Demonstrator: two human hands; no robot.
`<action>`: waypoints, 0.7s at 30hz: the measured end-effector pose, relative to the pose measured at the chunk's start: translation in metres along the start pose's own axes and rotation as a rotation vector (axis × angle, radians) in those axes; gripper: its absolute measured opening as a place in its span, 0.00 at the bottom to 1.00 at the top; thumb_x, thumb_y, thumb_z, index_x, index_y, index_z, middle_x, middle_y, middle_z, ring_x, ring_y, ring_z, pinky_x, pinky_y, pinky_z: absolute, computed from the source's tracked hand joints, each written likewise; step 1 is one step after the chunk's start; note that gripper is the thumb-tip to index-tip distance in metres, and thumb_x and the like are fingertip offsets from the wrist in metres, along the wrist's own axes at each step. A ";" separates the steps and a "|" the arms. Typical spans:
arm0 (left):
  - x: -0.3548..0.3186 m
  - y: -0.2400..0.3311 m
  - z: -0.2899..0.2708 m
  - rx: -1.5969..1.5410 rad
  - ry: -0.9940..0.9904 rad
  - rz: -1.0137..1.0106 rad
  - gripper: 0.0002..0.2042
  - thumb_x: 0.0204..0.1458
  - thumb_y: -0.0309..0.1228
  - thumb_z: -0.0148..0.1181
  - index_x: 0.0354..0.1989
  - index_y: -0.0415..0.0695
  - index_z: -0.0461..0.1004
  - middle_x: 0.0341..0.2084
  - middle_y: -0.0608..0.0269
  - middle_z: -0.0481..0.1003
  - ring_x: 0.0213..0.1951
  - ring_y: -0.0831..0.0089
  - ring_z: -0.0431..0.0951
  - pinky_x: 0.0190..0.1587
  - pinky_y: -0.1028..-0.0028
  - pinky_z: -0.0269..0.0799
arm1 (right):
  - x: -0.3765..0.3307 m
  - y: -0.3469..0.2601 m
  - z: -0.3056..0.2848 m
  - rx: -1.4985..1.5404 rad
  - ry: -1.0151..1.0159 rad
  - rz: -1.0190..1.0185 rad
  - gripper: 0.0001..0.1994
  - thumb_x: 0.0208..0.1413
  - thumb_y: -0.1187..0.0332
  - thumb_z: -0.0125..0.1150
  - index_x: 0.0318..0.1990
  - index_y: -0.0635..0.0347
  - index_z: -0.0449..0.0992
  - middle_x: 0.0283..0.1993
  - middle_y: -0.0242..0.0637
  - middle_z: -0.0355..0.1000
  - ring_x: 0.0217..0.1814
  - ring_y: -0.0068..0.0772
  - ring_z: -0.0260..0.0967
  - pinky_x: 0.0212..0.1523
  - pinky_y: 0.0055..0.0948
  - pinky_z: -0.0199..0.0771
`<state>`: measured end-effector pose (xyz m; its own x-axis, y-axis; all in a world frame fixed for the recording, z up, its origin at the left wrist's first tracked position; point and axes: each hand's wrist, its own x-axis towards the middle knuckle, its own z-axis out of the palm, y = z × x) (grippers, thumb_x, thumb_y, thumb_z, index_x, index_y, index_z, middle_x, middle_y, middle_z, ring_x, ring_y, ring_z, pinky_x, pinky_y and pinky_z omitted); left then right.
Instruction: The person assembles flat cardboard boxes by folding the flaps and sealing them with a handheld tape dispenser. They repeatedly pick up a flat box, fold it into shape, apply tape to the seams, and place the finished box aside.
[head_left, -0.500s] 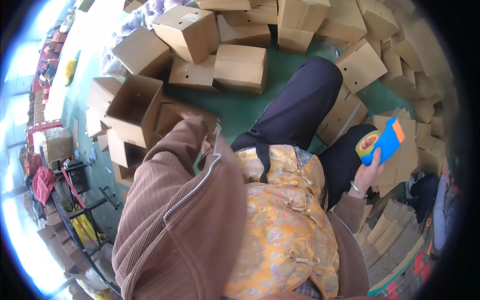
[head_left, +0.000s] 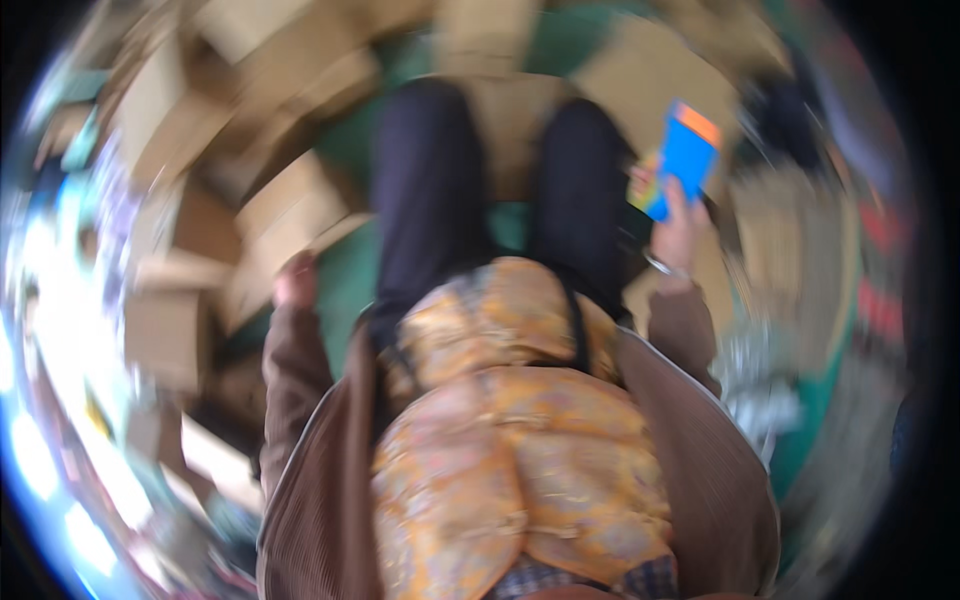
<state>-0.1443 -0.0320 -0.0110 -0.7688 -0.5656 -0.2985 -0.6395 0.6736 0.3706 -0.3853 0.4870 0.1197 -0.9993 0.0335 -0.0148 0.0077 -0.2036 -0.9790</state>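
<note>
Cardboard-strewn floor; blue box (head_left: 686, 160) within right fingers (head_left: 676, 205)

blue box (head_left: 686, 158) with an orange end, held up on the right

it's a flat rectangular pack, tilted a bit, orange end up top. blurry cardboard box (head_left: 290, 215) sits at the left by the floor.
</note>
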 end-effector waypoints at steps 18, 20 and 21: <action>-0.121 0.494 0.150 0.216 -1.018 1.311 0.30 0.53 0.36 0.52 0.61 0.28 0.57 0.59 0.36 0.62 0.58 0.44 0.67 0.59 0.59 0.65 | -0.231 0.143 -0.380 -1.210 1.453 0.689 0.25 0.47 0.47 0.59 0.25 0.68 0.78 0.23 0.54 0.74 0.31 0.56 0.76 0.34 0.48 0.73; -0.143 0.501 0.200 0.340 -1.086 1.166 0.33 0.52 0.38 0.53 0.61 0.25 0.55 0.56 0.35 0.64 0.57 0.43 0.68 0.59 0.58 0.66 | -0.230 0.146 -0.368 -1.219 1.380 0.737 0.27 0.49 0.46 0.59 0.35 0.68 0.77 0.33 0.58 0.76 0.39 0.59 0.75 0.41 0.50 0.73; -0.150 0.506 0.224 0.408 -1.105 1.095 0.33 0.52 0.38 0.54 0.61 0.25 0.55 0.56 0.36 0.64 0.57 0.44 0.68 0.59 0.58 0.66 | -0.230 0.145 -0.361 -1.210 1.353 0.704 0.27 0.49 0.45 0.59 0.36 0.68 0.76 0.34 0.58 0.76 0.40 0.60 0.75 0.42 0.50 0.73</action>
<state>-0.3541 0.5000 0.0244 -0.3491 0.7321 -0.5849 0.3748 0.6812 0.6289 -0.1415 0.8031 -0.0924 -0.1281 0.9904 0.0527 0.9370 0.1383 -0.3209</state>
